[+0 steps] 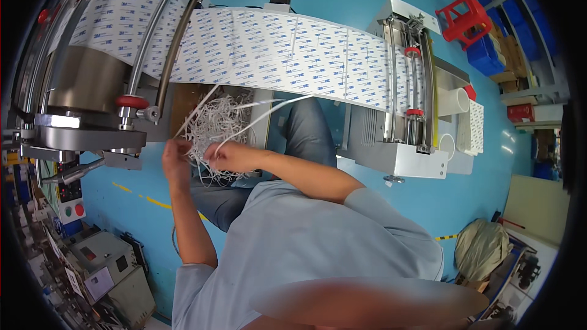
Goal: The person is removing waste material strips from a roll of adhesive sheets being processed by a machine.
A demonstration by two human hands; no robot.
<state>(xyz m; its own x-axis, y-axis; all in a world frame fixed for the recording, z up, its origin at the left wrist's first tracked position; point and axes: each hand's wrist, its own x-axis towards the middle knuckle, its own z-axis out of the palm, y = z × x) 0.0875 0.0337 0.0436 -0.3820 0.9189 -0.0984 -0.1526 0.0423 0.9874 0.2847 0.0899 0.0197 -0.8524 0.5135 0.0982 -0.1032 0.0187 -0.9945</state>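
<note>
My left hand [177, 156] is closed, with its fingertips pinched on a narrow white strip [199, 106] that slants up to the near edge of a wide printed sheet [269, 46]. Beside it, my right hand [232, 157] is closed on another white strip [260, 117], which curves away to the right and meets the same edge. The sheet, white with rows of blue print, stretches across between two sets of rollers. Just beyond my hands lies a tangled heap of thin white strips [217, 119], partly hidden by the sheet and my right hand.
At the left stands a large metal roller [92, 82] with bars and red collars. A roller unit [406, 153] is at the right. Farther off are a red stool [465, 21] and blue bins [485, 55]. A grey control box [107, 263] sits lower left.
</note>
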